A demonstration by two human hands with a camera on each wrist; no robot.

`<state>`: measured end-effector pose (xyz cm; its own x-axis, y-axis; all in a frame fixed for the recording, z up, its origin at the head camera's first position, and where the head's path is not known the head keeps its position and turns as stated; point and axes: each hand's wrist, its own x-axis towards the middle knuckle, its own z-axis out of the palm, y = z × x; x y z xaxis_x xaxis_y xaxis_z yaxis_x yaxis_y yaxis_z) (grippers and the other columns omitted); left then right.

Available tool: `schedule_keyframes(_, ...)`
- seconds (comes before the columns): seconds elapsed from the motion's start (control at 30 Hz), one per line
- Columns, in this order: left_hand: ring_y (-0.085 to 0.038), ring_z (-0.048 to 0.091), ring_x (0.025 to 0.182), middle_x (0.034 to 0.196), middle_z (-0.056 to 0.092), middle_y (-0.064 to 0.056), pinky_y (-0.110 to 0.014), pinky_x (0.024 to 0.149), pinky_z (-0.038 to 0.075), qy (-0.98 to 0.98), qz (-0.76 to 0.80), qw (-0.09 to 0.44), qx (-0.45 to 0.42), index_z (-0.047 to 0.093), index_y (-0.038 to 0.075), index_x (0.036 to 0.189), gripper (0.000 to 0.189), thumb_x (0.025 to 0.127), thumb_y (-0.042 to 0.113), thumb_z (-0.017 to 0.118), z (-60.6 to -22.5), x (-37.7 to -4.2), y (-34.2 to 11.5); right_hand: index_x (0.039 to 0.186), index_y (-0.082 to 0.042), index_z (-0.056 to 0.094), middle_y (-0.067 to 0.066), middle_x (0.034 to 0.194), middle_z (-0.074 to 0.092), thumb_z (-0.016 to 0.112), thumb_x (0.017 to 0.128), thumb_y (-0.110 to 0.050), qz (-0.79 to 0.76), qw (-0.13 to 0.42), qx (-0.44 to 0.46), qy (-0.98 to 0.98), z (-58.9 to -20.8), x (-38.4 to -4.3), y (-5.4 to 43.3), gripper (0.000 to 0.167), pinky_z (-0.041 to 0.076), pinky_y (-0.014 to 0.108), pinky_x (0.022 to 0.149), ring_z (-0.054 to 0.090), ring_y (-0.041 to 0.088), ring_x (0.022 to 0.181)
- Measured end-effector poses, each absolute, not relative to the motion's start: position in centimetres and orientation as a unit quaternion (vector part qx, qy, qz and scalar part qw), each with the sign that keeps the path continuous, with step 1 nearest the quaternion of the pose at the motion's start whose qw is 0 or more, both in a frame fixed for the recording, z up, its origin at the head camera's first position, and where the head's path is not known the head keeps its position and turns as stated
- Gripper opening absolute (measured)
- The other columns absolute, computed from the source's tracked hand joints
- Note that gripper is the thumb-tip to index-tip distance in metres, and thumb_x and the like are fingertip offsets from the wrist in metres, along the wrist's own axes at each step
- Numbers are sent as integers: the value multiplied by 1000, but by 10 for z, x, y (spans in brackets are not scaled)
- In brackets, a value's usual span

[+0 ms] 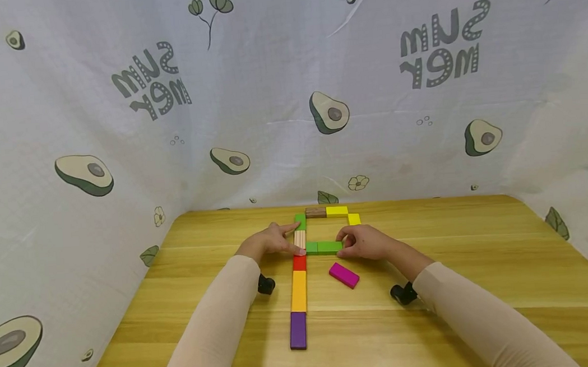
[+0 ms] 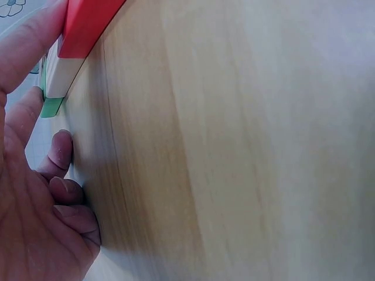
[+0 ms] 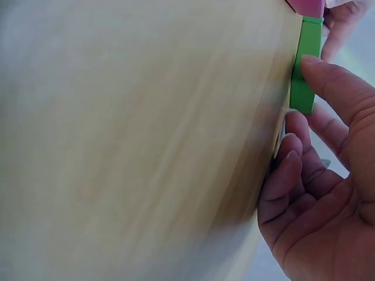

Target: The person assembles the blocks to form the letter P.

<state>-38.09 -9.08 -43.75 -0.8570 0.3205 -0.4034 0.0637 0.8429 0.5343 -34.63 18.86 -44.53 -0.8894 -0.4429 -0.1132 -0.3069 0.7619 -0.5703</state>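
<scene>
Flat coloured blocks form a P-like outline on the table. In the head view, my right hand [image 1: 365,242] pinches the right end of a long green block [image 1: 329,248], thumb on its near side. That block lies end to end with a short green block [image 1: 311,248], which meets the upright column. My left hand [image 1: 269,241] spreads thumb and index finger along this column. Its index finger touches the upper green block [image 1: 301,219], and its thumb lies where a striped pale block [image 1: 299,239] meets a red block [image 1: 299,263]. The left hand's other fingers are bent.
Below the red block run an orange block [image 1: 299,291] and a purple block [image 1: 298,330]. A brown block [image 1: 316,212] and yellow blocks [image 1: 337,211] edge the top and right. One magenta block [image 1: 344,275] lies loose and slanted. Behind the table [image 1: 454,241] hangs a printed curtain [image 1: 279,106].
</scene>
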Motion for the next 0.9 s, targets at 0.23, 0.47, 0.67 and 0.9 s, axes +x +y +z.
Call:
schedule_keyframes(0.23,-42,29,150,161,29,-17,-63,122,26,928,263,246,93,31,49,157,95,77,61,80,-440,-381,-90,126,-8,61,1,84,64,79,90,-29,-292,119,-184,931,-443,-341,188,45,47,28,70,54,15,74)
schedule_keyframes(0.47,-42,31,149,160,30,-17,-63,122,27,929,260,244,97,31,50,157,94,77,62,80,-438,-381,-89,134,-12,57,1,79,55,65,93,-10,-320,150,-227,908,-435,-324,193,42,44,25,61,49,15,67)
schedule_keyframes(0.67,-42,31,149,160,30,-18,-63,122,26,928,261,244,103,31,49,157,94,78,61,80,-435,-380,-88,148,-16,49,2,88,56,61,84,3,-306,280,-269,869,-425,-311,200,68,44,25,66,50,16,75)
schedule_keyframes(0.9,-42,32,148,158,31,-17,-63,121,28,927,265,248,95,31,50,157,95,77,60,81,-437,-379,-89,152,-23,48,2,96,60,75,84,-4,-258,306,-256,880,-420,-302,197,76,47,29,75,53,18,87)
